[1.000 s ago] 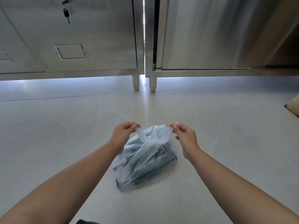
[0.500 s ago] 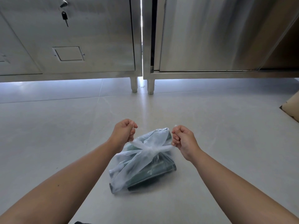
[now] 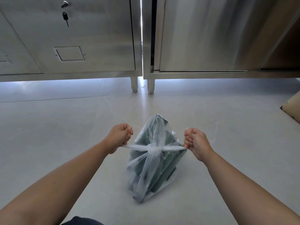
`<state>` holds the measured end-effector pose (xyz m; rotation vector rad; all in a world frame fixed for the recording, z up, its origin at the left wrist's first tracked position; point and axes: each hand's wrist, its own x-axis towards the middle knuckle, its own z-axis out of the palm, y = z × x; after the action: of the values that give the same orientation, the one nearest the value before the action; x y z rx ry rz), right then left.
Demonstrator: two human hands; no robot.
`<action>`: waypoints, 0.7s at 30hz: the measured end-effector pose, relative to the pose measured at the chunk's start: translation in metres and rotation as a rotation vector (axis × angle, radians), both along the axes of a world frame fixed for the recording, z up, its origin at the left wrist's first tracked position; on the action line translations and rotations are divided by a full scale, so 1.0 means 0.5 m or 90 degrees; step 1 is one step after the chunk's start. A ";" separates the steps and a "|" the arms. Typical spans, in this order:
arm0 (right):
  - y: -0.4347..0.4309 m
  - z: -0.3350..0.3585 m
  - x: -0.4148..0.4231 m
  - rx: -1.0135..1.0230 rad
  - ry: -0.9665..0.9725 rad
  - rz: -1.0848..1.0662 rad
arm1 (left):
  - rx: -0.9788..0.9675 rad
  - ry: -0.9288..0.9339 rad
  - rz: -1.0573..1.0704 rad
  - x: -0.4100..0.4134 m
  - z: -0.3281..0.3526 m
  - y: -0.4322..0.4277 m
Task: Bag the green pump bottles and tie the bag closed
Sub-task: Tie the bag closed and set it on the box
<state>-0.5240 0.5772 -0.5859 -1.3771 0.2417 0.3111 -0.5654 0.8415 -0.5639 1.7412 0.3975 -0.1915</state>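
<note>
Pale tiled floor [image 3: 48, 135] spreads out below two stainless steel cabinets on short legs. On the left cabinet [image 3: 100, 34] a key [image 3: 65, 17] hangs from the lock in the door, above a recessed rectangular panel [image 3: 69, 53]. Nearer the camera, the left hand [image 3: 119, 137] is curled into a fist, gripping one twisted end of the bag's mouth. That end runs taut to a knot [image 3: 153, 148] at the top of the clear plastic bag [image 3: 152, 176], which sits on the floor between the two hands. Dark green pump bottles [image 3: 172, 163] show through the plastic, packed close together; their number cannot be told. From the knot the other twisted end stretches to the right hand [image 3: 194, 142], likewise fisted round it. Behind stands the right cabinet [image 3: 211, 38], with a dark gap along the left edge of its door. A cardboard box [image 3: 292, 109] pokes in at the far right edge, resting on the floor.
</note>
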 end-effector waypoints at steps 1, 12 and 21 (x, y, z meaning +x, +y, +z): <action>0.002 0.004 0.001 -0.001 -0.011 0.008 | 0.002 -0.006 0.001 0.000 0.001 -0.002; 0.068 0.053 -0.016 -0.073 -0.152 0.133 | -0.038 -0.037 -0.027 -0.007 0.010 -0.062; 0.114 0.067 -0.043 -0.218 -0.211 0.198 | -0.065 -0.053 -0.008 -0.020 0.011 -0.110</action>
<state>-0.5456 0.6340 -0.5524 -1.7832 -0.2069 0.3021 -0.5755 0.7866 -0.5584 1.6457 0.3100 -0.1449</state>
